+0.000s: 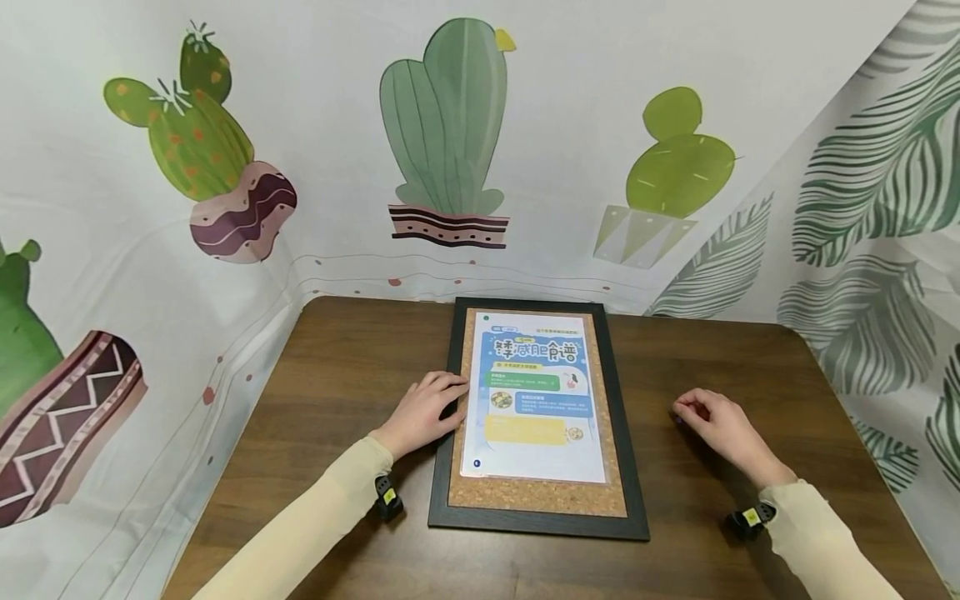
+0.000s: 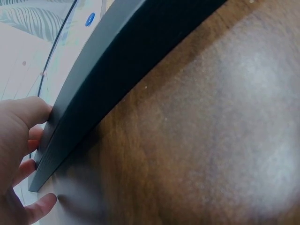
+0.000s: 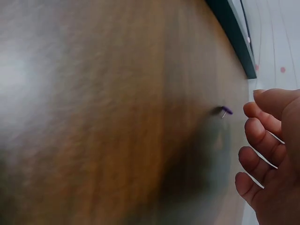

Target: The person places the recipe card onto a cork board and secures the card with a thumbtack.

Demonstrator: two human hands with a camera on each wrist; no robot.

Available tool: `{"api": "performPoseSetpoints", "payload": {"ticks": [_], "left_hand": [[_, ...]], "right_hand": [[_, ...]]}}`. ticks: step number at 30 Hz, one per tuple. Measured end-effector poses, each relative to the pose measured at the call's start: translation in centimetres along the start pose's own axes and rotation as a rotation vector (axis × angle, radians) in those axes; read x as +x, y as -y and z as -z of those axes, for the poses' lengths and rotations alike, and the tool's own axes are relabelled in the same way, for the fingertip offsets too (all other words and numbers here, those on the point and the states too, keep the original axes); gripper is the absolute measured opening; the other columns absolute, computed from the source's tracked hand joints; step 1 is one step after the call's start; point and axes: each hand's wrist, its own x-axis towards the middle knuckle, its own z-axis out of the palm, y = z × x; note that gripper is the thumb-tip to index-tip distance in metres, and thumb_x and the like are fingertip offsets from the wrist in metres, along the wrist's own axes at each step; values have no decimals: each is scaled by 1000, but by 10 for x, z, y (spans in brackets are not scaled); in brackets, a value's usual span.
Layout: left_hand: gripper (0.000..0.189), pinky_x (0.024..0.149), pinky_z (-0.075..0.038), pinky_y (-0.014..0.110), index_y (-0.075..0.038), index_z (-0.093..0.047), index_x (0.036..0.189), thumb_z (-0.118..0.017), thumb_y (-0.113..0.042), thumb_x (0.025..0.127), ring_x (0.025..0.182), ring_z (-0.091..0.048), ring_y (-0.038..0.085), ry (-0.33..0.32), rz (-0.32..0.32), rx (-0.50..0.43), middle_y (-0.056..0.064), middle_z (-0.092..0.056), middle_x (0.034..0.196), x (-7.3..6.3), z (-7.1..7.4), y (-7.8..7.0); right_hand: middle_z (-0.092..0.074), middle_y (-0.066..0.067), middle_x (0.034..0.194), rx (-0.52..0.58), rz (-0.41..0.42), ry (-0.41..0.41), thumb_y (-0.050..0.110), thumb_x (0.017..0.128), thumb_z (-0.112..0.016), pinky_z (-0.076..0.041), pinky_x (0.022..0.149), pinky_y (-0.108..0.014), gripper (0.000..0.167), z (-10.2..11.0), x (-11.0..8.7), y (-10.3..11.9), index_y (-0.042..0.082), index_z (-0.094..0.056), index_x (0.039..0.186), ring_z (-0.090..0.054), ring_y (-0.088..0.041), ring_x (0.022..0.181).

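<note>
A corkboard in a black frame (image 1: 636,479) lies on the table, bearing a printed sheet (image 1: 525,460) with Chinese text. A green pushpin (image 1: 486,317) sits at the sheet's top left corner, a blue pushpin (image 1: 476,463) at its bottom left. My left hand (image 1: 422,418) rests on the board's left side, fingertips at the sheet's edge and thumb on the frame. Right of the board, my right hand (image 1: 723,429) hovers low with loosely bent fingers. Just beyond its fingertips, a purple pushpin (image 3: 227,110) lies on the tabletop, metal point showing; nothing shows in that hand's grasp.
The brown wooden table (image 1: 330,350) stretches to both sides of the board. White cloth (image 1: 322,150) printed with cacti and leaves hangs behind and beside it. Each wrist wears a black strap, the left strap (image 1: 388,498) and the right strap (image 1: 750,518).
</note>
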Motion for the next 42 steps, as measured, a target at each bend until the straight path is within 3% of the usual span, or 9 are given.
{"api": "performPoseSetpoints", "payload": {"ticks": [11, 42], "left_hand": [[47, 101, -45, 58, -10, -62, 146, -68, -29, 103, 140, -46, 30, 7, 4, 0, 7, -56, 149, 0, 1, 0], [48, 102, -44, 57, -11, -62, 146, -68, -30, 103, 140, -46, 30, 4, 9, 3, 7, -56, 149, -1, 0, 0]], "right_hand": [[-63, 3, 81, 10, -54, -4, 11, 99, -72, -40, 60, -27, 5, -6, -13, -9, 8, -73, 96, -45, -4, 68], [-59, 3, 76, -17, -62, -27, 10, 96, -75, -39, 61, -29, 7, -10, -13, -7, 9, -72, 89, -45, -7, 68]]}}
